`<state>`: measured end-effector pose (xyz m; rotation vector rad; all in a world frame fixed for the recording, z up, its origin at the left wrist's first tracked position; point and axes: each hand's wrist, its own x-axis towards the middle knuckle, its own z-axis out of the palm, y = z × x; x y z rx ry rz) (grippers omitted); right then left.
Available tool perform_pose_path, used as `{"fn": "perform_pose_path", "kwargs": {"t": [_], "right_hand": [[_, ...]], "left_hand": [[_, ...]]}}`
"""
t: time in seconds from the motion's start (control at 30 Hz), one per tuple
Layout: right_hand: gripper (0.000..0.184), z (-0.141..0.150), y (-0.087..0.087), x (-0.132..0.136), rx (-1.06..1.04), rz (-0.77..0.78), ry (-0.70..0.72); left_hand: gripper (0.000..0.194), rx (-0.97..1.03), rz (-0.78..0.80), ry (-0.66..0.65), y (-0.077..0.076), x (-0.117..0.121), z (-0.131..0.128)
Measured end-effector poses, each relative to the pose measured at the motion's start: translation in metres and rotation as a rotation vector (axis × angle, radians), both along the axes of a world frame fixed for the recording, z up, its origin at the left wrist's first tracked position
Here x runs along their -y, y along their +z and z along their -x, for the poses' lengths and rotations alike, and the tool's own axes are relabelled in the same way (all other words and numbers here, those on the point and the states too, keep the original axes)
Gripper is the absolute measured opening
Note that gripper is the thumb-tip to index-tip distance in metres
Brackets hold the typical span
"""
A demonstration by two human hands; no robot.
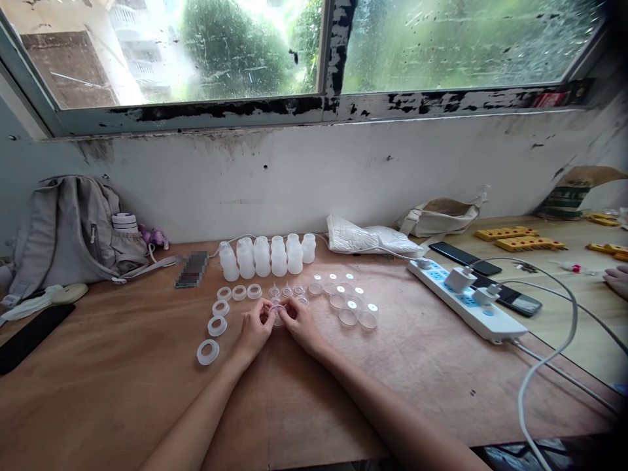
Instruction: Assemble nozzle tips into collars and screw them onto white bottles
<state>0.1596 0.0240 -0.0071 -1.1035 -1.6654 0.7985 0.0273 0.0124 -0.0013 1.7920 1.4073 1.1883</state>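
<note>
My left hand (258,328) and my right hand (300,322) meet over the wooden table. Between their thumbs and fingertips they pinch a clear bottle nipple (277,315), its round rim facing me; the fingers partly cover it. Just beyond lie several more clear nipples (286,290). Translucent screw rings (216,325) form a bent row to the left of my left hand. Clear domed caps (348,317) with white round spots are grouped right of my right hand. Behind these, frosted small bottles (262,256) stand upright and uncapped in a cluster.
At left are a grey backpack (73,229), a phone (192,269) and a black flat case (34,338). A white power strip (468,304) with chargers and looping cables lies at right, near phones (466,258) and yellow blocks (530,243). Another person's hand (617,280) shows at the right edge.
</note>
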Motion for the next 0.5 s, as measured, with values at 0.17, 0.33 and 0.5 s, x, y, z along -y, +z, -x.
{"fn": "perform_pose_path", "kwargs": {"t": [0.17,0.33,0.5], "right_hand": [[0.018,-0.0007,-0.0007,0.0003,-0.034,0.036,0.043],[0.018,0.0008,-0.0003,0.0015,-0.014,0.006,0.027],[0.034,-0.0031,0.0038,0.0030,-0.173,0.135,0.191]], "left_hand": [[0.016,-0.024,-0.016,0.003,0.0008,-0.0003,-0.0010],[0.014,-0.076,-0.059,0.017,-0.0012,0.0002,-0.0017],[0.016,0.040,-0.049,0.039,-0.0033,-0.0027,0.0021]]}}
